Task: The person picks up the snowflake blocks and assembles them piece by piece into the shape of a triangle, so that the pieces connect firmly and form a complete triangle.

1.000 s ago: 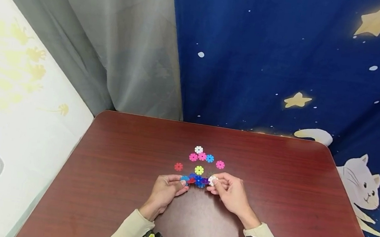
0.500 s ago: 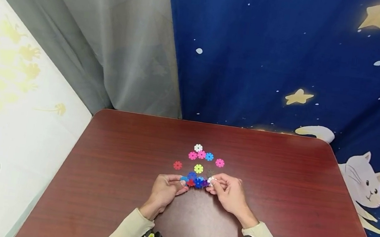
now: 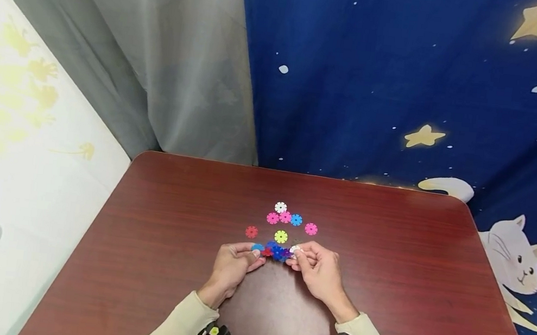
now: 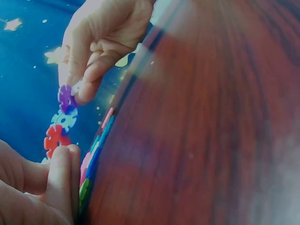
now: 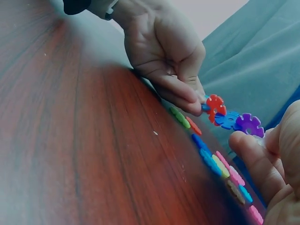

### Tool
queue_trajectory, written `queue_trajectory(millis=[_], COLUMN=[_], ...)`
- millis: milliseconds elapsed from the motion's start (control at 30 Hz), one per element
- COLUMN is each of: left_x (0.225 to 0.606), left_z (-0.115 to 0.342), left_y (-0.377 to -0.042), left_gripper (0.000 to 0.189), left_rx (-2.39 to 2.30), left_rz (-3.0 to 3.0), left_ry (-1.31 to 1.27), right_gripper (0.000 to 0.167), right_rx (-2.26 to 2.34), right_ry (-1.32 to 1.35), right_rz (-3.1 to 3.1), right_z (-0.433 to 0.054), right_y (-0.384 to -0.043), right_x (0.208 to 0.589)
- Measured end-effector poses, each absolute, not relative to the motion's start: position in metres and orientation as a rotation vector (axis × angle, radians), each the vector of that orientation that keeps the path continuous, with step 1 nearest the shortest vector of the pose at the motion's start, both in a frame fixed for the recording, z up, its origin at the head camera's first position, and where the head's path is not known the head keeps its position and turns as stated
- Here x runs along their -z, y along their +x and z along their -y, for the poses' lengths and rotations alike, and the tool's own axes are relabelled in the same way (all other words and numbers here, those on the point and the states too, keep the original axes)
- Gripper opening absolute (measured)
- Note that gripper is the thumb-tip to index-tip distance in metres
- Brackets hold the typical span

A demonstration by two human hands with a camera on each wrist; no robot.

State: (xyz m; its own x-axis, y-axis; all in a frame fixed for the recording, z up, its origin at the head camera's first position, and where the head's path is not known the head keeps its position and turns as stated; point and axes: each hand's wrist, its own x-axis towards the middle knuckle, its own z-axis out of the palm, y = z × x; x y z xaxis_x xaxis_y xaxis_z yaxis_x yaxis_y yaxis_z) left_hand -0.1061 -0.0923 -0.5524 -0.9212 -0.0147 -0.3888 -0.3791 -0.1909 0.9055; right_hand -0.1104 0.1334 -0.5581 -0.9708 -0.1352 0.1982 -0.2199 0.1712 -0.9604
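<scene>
A short chain of notched plastic snowflake discs spans between my two hands, above the table. My left hand (image 3: 230, 267) pinches the light blue disc (image 3: 257, 247) at its left end between thumb and fingers. My right hand (image 3: 321, 271) pinches the white disc (image 3: 294, 249) at the other end, mostly covered by the fingertips. Between them run a red disc (image 5: 215, 108), a blue disc (image 5: 227, 121) and a purple disc (image 5: 249, 124), slotted together edge to edge. In the left wrist view the purple disc (image 4: 67, 97) sits right at the right hand's fingertips.
Loose discs lie flat on the dark red table (image 3: 169, 222) beyond the hands: a white one (image 3: 280, 207), several pink ones (image 3: 311, 229), a blue one (image 3: 296, 220), a red one (image 3: 251, 232) and a yellow one (image 3: 281, 236). Curtains (image 3: 200, 73) hang behind the table.
Both hands keep their pinch on the chain's ends. My right hand has shifted slightly left, and the chain sits a little farther from me. The head view has shifted slightly.
</scene>
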Motion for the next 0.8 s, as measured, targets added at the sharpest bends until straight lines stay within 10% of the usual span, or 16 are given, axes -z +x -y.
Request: queue_trajectory(millis=[800], left_x=[0.5521], left_z=[0.0977], left_y=[-0.104], left_gripper=[0.041], left_rx=[-2.268], left_rz=[-1.77], left_ry=[-0.349], right_gripper=[0.01], right_rx=[-2.093], right_ry=[0.351], right_rz=[2.363], right_z=[-0.1398], right_y=[-0.1126], right_x=[0.5532])
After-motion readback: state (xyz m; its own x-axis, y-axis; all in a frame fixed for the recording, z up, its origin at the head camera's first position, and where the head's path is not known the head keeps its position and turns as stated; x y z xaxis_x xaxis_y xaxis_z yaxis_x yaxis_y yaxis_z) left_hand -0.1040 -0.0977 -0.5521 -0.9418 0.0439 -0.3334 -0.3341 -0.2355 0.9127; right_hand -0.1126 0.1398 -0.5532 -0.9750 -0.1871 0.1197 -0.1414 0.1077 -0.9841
